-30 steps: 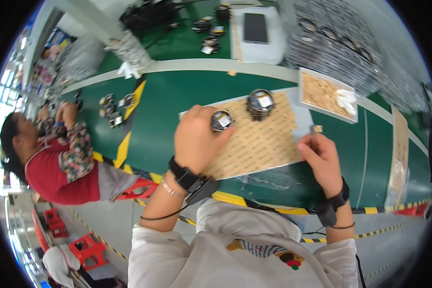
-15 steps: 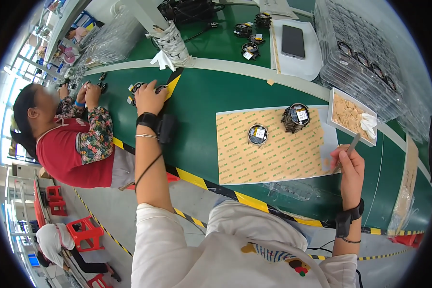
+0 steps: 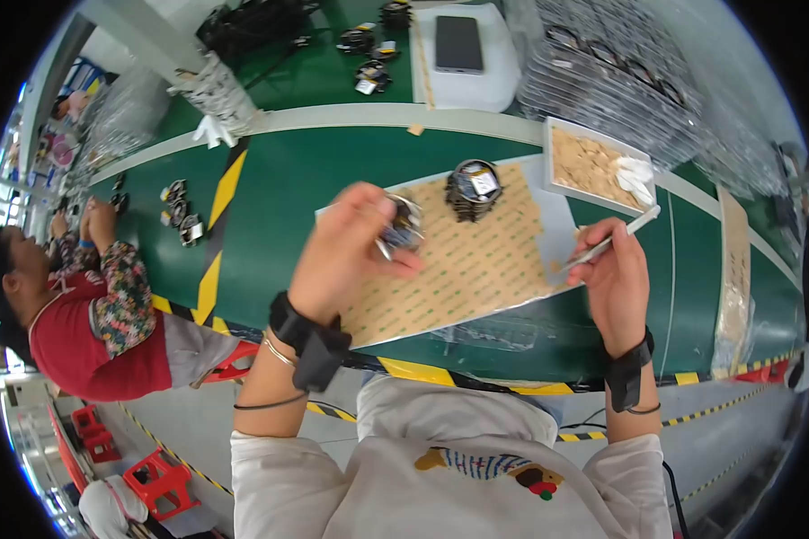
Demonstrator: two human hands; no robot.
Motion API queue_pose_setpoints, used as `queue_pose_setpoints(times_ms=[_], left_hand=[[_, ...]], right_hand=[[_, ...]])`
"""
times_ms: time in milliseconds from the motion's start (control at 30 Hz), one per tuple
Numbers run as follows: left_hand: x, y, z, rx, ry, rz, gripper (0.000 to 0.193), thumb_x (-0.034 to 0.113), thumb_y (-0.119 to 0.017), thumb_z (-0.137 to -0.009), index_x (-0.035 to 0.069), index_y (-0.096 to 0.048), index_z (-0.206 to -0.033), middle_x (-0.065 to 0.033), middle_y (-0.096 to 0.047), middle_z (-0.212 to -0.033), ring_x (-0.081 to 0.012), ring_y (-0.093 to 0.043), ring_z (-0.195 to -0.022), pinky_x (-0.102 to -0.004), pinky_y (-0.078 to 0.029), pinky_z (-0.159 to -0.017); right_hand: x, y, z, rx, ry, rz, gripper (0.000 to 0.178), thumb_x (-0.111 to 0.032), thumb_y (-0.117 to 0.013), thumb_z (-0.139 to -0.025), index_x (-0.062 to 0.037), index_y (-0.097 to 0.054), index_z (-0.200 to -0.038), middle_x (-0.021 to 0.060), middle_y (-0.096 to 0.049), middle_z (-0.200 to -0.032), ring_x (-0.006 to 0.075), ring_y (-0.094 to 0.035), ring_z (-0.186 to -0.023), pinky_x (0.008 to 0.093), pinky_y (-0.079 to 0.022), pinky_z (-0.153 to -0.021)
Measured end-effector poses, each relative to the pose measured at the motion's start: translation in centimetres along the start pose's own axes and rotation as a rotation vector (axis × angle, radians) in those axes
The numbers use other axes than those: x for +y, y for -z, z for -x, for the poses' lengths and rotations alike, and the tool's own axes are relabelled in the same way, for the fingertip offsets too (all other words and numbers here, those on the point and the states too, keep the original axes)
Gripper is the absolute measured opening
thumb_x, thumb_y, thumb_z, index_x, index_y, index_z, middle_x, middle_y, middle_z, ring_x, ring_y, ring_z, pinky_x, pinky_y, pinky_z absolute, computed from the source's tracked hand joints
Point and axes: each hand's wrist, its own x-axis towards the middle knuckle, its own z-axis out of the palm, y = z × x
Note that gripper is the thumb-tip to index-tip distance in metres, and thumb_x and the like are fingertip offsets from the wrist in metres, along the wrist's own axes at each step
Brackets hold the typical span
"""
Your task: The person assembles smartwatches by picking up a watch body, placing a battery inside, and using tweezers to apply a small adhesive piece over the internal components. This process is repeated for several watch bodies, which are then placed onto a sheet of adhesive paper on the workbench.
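Head view: the left hand (image 3: 346,247) is partly closed, with its thumb and fingers around a round part (image 3: 404,225). The part is tipped on a slant and looks a bit blurry. It is over the left side of a tan sheet (image 3: 494,260), and I cannot tell if it touches the sheet. The right hand (image 3: 616,269) is half curled and has hold of a thin gray tool (image 3: 643,218). One end of the tool points down and left, near the right edge of the sheet. The other end sticks up to the right, past the fingers.

Rows of small green marks cover the sheet. A stack (image 3: 473,193) of round parts stands on it, near the left hand but apart from it. Near the far right corner of the sheet is a white box (image 3: 591,198) with tan scraps (image 3: 589,162) and a white wad (image 3: 635,178) in it. All this is on a green table (image 3: 283,202).

Off to the left, some loose parts (image 3: 178,211) lie near yellow and black tape (image 3: 227,193). A person (image 3: 90,337) in a red top with flowery sleeves is by the table there. Farther back, a dark phone (image 3: 458,43) lies on a white pad (image 3: 496,81). Clear trays (image 3: 602,85) are piled to its right.
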Motion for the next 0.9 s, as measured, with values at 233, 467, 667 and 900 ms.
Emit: queue_pose_setpoints(times_ms=[233, 467, 667, 900], left_hand=[[-4.4, -8.1, -2.9, -0.352, 0.241, 0.039, 0.03, 0.002, -0.048, -0.09, -0.001, -0.042, -0.119, -0.0145, -0.06, -0.102, -0.0235, -0.065, -0.089, -0.032, -0.055, -0.076], [-5.9, -8.5, -4.2, -0.36, 0.151, -0.014, 0.041, -0.008, -0.048, -0.085, -0.006, -0.038, -0.125, -0.0158, -0.06, -0.103, -0.0229, -0.065, -0.088, -0.0284, -0.054, -0.077], [-6.1, -8.4, -4.2, -0.319, 0.1, -0.05, 0.041, -0.007, -0.047, -0.085, -0.006, -0.039, -0.125, -0.0147, -0.061, -0.1, -0.021, -0.065, -0.086, -0.027, -0.054, -0.072], [-6.3, -7.7, -4.3, -0.363, 0.09, -0.039, 0.036, -0.003, -0.048, -0.082, -0.006, -0.046, -0.118, -0.0113, -0.062, -0.091, -0.0141, -0.064, -0.073, -0.0234, -0.051, -0.059]], right_hand=[[-0.5, -1.1, 0.3, 0.1, 0.145, -0.055, 0.013, -0.014, -0.048, -0.093, -0.0019, -0.05, -0.095, 0.0083, -0.055, -0.087, 0.0129, -0.061, -0.07, 0.0266, -0.052, -0.066], [0.4, -1.1, 0.2, 0.073, 0.031, 0.257, 0.01, -0.001, -0.056, -0.086, -0.0011, -0.051, -0.094, 0.0059, -0.058, -0.086, 0.0118, -0.061, -0.073, 0.0253, -0.051, -0.067], [0.8, -1.5, -0.1, 0.089, 0.077, 0.26, 0.011, 0.001, -0.057, -0.084, -0.0015, -0.051, -0.092, 0.0045, -0.058, -0.083, 0.0108, -0.06, -0.071, 0.0237, -0.05, -0.065], [-0.1, 0.4, -0.5, -0.123, -0.02, 0.109, 0.006, -0.002, -0.053, -0.087, -0.0032, -0.048, -0.09, 0.0061, -0.056, -0.079, 0.0133, -0.057, -0.064, 0.0248, -0.049, -0.062]])
